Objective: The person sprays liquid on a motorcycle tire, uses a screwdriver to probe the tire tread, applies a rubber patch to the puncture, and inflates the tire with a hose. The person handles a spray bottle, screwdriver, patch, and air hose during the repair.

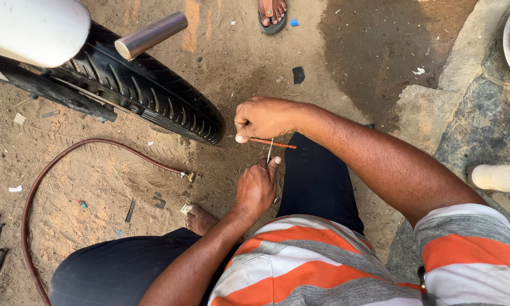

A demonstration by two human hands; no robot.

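Right hand (262, 118) pinched on orange strip (273, 143) lying crosswise; left hand (257, 188) seemingly gripping upright metal tool (270, 152).

Head cam, top-down, close on lap

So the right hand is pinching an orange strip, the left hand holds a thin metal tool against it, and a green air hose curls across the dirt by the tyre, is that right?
Not quite: in the head view the air hose is reddish-brown, not green. The rest stands: the right hand pinches the orange strip, the left hand holds the thin metal tool against it, and the hose curls across the dirt by the tyre.
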